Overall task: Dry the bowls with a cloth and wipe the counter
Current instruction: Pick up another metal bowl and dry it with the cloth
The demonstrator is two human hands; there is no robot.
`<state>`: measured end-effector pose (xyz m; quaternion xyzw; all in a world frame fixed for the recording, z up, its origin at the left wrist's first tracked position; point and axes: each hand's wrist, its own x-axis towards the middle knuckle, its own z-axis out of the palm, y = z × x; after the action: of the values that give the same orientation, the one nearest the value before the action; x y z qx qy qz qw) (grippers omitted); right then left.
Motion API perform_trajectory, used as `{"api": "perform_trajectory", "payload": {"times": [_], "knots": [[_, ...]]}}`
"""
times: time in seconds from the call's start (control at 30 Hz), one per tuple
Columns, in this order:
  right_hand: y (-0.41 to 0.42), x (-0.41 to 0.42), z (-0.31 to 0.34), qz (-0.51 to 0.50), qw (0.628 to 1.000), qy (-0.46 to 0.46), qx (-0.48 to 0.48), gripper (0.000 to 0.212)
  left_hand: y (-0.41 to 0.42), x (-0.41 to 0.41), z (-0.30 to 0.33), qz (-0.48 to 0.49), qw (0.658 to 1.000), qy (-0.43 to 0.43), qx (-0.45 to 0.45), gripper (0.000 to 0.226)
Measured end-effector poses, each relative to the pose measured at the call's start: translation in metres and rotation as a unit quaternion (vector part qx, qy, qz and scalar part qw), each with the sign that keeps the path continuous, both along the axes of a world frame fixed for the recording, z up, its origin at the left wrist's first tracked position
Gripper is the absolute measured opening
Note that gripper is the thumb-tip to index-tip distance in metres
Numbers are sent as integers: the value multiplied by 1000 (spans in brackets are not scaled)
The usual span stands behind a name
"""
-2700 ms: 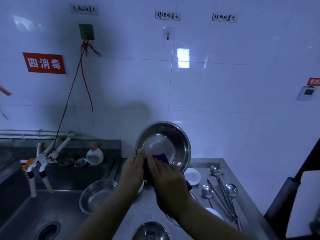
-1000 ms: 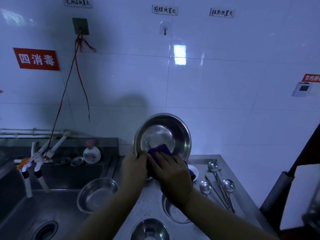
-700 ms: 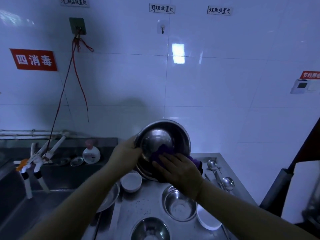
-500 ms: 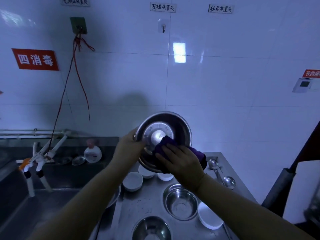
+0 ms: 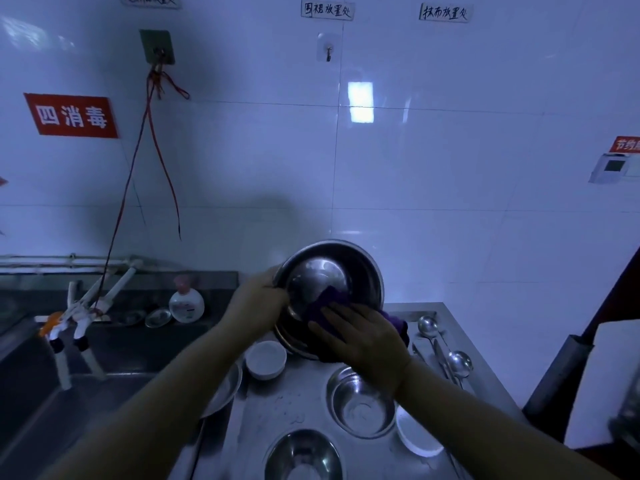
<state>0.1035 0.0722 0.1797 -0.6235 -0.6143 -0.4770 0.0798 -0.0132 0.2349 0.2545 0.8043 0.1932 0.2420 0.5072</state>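
Note:
I hold a large steel bowl [image 5: 332, 271] up on edge above the steel counter [image 5: 273, 407], its inside facing me. My left hand [image 5: 256, 306] grips its left rim. My right hand [image 5: 363, 337] presses a purple cloth [image 5: 325, 303] against the lower inside of the bowl. On the counter below stand two smaller steel bowls [image 5: 360, 400] [image 5: 304, 455] and two white bowls [image 5: 266, 358] [image 5: 415, 434]. A further steel bowl [image 5: 225, 389] sits at the sink's edge, partly hidden by my left arm.
A sink [image 5: 69, 393] lies to the left with a white tap [image 5: 79, 317] and a soap bottle [image 5: 186, 303] behind it. Several spoons [image 5: 446, 351] lie on the counter's right side. A dark post and white board [image 5: 616, 382] stand at the right edge.
I lifted the bowl away from my body and my left hand slid up its left rim. The cloth hand shifted from the bowl's front rim to its lower right inside.

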Motion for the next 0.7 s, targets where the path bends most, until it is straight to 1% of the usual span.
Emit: {"api": "perform_trajectory", "payload": {"times": [0.07,0.1,0.17,0.2,0.23,0.33,0.47,0.53,0.63,0.67,0.7], "knots": [[-2,5,2,7,1000,-10,-13,28,8,1,7,-19,999,31,23,37],[0,6,2,7,1000,-11,-7,25,7,2,8,-4,1000,25,8,33],[6,1,0,0,1000,4,7,21,-2,3,2,64,994,-25,-80,24],[11,-3,-1,-7,1000,18,13,23,-10,3,-4,101,985,-57,-128,22],[14,-9,-1,-16,999,39,19,25,-20,1,-11,122,977,-85,-156,21],[24,-26,-2,-31,989,137,34,29,-47,-6,-32,109,973,-123,-163,19],[33,-41,-5,-31,981,189,19,36,-38,-9,-31,127,971,-120,-166,14],[34,-43,-8,-14,979,201,-26,44,-26,-12,-28,129,975,-102,-152,16],[28,-36,-7,-8,970,192,-149,81,-6,-19,-23,116,985,-83,-102,21],[26,-32,-3,-6,969,174,-174,87,0,-22,-22,111,987,-78,-88,23],[24,-28,1,-1,970,153,-186,86,6,-26,-21,106,989,-73,-74,24]]}}
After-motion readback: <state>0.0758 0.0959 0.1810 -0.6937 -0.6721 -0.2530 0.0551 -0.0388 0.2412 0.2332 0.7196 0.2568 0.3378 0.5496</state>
